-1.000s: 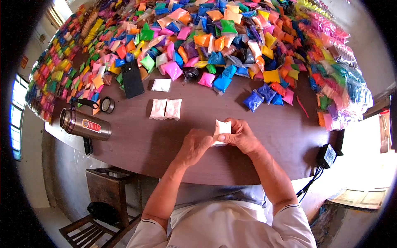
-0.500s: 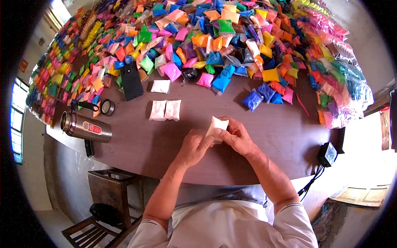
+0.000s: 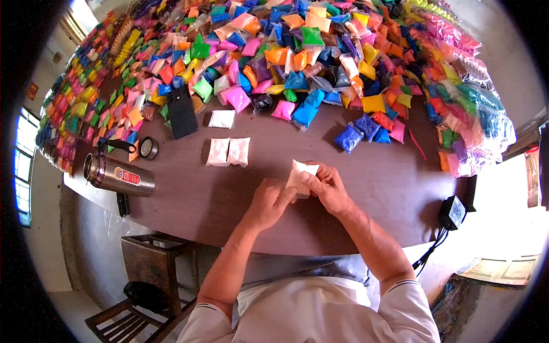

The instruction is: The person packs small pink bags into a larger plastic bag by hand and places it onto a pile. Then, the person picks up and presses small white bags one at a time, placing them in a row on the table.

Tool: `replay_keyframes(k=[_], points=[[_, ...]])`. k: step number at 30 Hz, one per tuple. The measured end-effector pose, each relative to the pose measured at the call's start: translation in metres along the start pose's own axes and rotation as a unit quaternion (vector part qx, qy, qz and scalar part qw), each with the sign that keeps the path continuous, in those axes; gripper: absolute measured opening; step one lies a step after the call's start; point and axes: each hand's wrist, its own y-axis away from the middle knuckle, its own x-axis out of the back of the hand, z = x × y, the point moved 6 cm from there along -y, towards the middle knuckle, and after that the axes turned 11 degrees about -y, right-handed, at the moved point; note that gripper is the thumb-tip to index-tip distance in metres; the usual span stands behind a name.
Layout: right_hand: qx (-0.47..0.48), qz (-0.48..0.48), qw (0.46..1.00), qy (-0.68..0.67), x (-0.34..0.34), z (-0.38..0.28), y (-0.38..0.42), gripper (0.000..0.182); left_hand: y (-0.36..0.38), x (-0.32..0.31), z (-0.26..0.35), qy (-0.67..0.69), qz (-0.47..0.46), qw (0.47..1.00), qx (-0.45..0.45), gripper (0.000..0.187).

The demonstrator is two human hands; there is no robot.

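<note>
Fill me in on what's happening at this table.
A person sits at a brown table and holds a small white packet in both hands, left hand and right hand, just above the tabletop. Three more white packets lie ahead, beside a black phone, a tape roll and a steel flask. Coloured packets heap across the far side.

The big brown table (image 3: 366,171) is round at the near edge; a huge heap of small bright powder bags (image 3: 309,51) in pink, blue, orange, green and yellow covers its far half and both sides. On the bare part lie two pale bags (image 3: 229,152) side by side; one white bag (image 3: 222,119) sits just behind them; a black phone (image 3: 182,111) lies near the heap. At the left edge a shiny metal flask (image 3: 119,175) lies on its side; a roll of tape (image 3: 149,147) sits just behind it; a black box (image 3: 455,212) with wires hangs at the right edge.
</note>
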Motion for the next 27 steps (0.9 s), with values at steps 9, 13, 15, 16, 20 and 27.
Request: replay_keyframes(k=[9, 13, 15, 16, 20, 27], points=[[-0.012, -0.001, 1.0, 0.026, 0.015, 0.015, -0.002, 0.023, -0.001, -0.003, 0.004, -0.032, -0.019, 0.998, -0.043, 0.047], [-0.046, -0.003, 0.999, -0.009, 0.034, 0.025, -0.003, 0.02, 0.002, -0.001, -0.003, 0.05, -0.003, 0.999, 0.009, 0.047], [-0.053, -0.029, 0.995, 0.076, 0.032, 0.023, -0.003, 0.018, 0.003, -0.001, -0.006, 0.053, -0.011, 0.998, 0.013, 0.048], [-0.053, -0.029, 0.995, 0.076, 0.033, 0.022, -0.003, 0.018, 0.003, -0.002, -0.007, 0.058, -0.019, 0.998, 0.016, 0.048], [-0.036, -0.045, 0.993, 0.101, 0.034, 0.02, -0.002, 0.018, 0.001, -0.003, -0.002, -0.028, -0.017, 0.999, -0.029, 0.047], [-0.125, -0.113, 0.96, -0.226, 0.006, 0.012, -0.003, 0.03, 0.0, -0.002, 0.001, 0.082, -0.029, 0.996, 0.036, 0.047]])
